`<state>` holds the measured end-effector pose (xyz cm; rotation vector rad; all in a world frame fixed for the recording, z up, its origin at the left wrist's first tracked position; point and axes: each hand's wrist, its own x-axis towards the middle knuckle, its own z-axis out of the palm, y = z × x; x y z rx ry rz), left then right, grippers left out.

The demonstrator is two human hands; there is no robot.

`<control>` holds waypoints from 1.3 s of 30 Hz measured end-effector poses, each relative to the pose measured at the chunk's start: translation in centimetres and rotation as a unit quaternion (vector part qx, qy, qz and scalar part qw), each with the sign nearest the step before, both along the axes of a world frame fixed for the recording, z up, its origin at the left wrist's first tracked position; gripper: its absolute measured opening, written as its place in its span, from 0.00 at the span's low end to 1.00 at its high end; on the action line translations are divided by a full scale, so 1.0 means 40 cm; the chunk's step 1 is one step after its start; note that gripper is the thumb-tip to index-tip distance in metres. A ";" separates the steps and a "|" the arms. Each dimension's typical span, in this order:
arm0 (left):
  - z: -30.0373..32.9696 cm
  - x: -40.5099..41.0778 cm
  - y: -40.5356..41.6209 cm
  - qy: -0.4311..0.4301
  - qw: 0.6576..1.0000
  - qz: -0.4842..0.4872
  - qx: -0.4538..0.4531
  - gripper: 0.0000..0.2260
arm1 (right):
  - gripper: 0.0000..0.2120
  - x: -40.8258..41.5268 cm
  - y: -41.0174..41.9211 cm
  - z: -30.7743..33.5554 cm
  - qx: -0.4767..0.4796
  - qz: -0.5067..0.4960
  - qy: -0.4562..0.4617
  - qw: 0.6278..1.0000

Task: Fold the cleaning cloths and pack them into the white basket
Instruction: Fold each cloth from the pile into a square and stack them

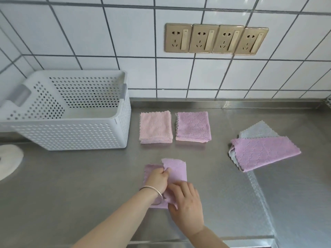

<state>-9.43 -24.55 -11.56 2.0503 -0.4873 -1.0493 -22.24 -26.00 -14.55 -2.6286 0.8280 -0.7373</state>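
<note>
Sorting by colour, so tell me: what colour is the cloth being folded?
Light purple cloth, pinched by the left hand; head view.

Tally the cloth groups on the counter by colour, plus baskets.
Pink folded cloth stack: 1
Purple folded cloth stack: 1
Purple cloth held by both hands: 1
Purple cloth half-folded on the right: 1
Grey cloth beneath it: 1
White perforated plastic basket: 1
Total: 6

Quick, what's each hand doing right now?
Left hand: closed, pinching a fold of the purple cloth.
Right hand: pressing down on the same cloth; grip cannot be told.
</note>
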 end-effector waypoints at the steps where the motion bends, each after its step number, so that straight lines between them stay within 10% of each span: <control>1: -0.009 0.022 0.015 -0.007 1.000 -0.001 0.008 0.14 | 0.24 0.004 0.007 -0.011 0.000 0.007 0.032 0.999; 10: -0.082 0.114 0.118 -0.058 0.997 -0.003 0.041 0.21 | 0.42 0.002 0.046 -0.111 0.066 0.020 0.209 0.976; 21: -0.111 0.075 0.155 -0.220 0.973 0.067 0.020 0.24 | 0.31 -0.006 0.016 -0.086 0.052 0.033 0.214 0.975; 25: -0.127 0.029 0.170 -0.379 0.923 -0.068 -0.012 0.23 | 0.29 0.017 -0.027 -0.083 0.030 0.021 0.230 0.973; 30: -0.147 0.011 0.160 -0.312 0.950 -0.012 0.010 0.28 | 0.30 0.034 -0.045 -0.108 0.031 0.023 0.253 0.967; 39: -0.193 0.030 0.147 -0.384 0.881 -0.209 0.179 0.29 | 0.38 0.033 -0.037 -0.151 0.068 0.008 0.296 0.953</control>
